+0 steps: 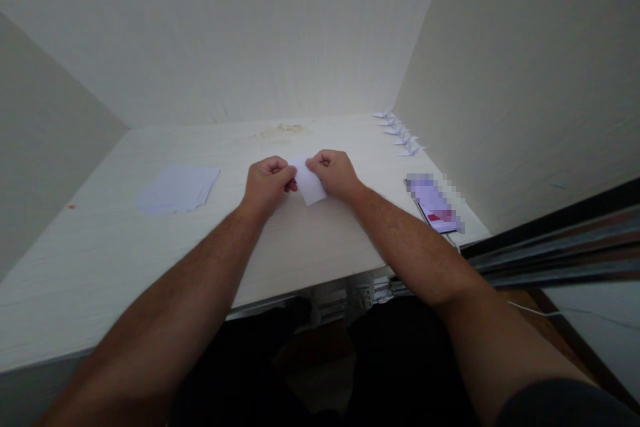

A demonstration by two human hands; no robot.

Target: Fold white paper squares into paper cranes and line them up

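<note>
A small piece of white paper [310, 185] is held up just above the table, between my two hands. My left hand [269, 183] pinches its left edge between thumb and curled fingers. On the opposite side, my right hand [334, 172] grips the upper right edge the same way. The paper looks narrow and folded, but its exact folds cannot be made out. Its lower end hangs free toward me.
A stack of white paper sheets [177, 188] lies on the white table [300, 247] to the left. Several folded paper cranes [399, 133] stand in a row at the back right. A phone [434, 203] with a cable lies near the right edge. Walls enclose the table's back and sides.
</note>
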